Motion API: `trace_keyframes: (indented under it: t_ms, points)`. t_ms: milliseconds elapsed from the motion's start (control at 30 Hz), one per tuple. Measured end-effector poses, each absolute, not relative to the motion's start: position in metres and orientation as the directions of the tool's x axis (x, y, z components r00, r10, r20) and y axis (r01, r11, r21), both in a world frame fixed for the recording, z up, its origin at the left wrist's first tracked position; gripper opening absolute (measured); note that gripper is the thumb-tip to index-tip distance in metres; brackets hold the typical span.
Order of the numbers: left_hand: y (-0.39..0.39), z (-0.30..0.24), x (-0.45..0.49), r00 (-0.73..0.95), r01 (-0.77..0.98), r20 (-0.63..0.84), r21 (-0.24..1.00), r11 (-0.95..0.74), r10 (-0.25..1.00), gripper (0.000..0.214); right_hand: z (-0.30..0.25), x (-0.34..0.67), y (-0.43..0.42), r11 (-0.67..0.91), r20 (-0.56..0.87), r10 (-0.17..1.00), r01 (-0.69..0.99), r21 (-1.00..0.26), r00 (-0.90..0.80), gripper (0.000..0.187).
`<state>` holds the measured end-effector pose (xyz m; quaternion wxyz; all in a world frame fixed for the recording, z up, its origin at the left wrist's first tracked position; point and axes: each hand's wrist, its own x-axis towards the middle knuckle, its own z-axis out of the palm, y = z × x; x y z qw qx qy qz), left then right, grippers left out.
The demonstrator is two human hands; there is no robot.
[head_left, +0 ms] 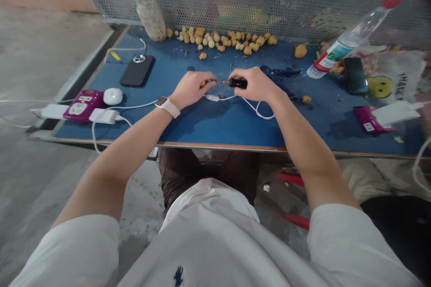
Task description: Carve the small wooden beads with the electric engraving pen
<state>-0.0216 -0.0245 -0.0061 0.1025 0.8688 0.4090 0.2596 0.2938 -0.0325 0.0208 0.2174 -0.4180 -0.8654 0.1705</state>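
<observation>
Left hand: I see my left hand (191, 87) resting on the table (215, 119), fingers curled tight around a small tan nut (203, 83) that pokes out toward the right.
Right hand: my right hand (257, 84) is closed on a black-handled tool (238, 83), whose thin tip points left at the nut.
Where the nut is: mid-table, low over the blue top, between the two hands and pinched in the left one.
Contact: the tip looks to be at the nut or just short of it. It is too small for me to tell which.
Step in hand: I judge this as lining up the tip with the nut, or the first bite into it.
Next move calls for: a firm left pinch, the tool kept level and in line with the nut, gentle pressure, and fingertips kept off the tip's path.
Risk: a round nut may roll or slip under a sideways push.
Pile: more nuts form a pile (222, 39) along the far edge, well apart from the hands.
Near the hands: a white cable (259, 110) loops under the right wrist, and blue pliers (281, 72) lie just beyond that hand.
Further off: a phone (137, 70) to the left, a bottle (346, 40) to the right.
</observation>
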Motion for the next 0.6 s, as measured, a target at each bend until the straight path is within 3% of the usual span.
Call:
trace_keyframes:
  t_ms: [267, 400, 600]
  points:
    - [-0.031, 0.001, -0.020, 0.529, 0.691, 0.311, 0.382, -0.613, 0.790, 0.041, 0.023, 0.285, -0.040, 0.606, 0.245, 0.787, 0.632, -0.483, -0.567, 0.050]
    - [-0.030, 0.005, -0.026, 0.564, 0.723, 0.226, 0.331, -0.607, 0.795, 0.054, 0.017, 0.288, -0.033, 0.567, 0.247, 0.820, 0.672, -0.477, -0.517, 0.053]
    - [-0.026, 0.004, -0.029, 0.714, 0.647, 0.120, 0.264, -0.716, 0.690, 0.031, 0.000, 0.288, -0.019, 0.537, 0.294, 0.842, 0.653, -0.534, -0.452, 0.044]
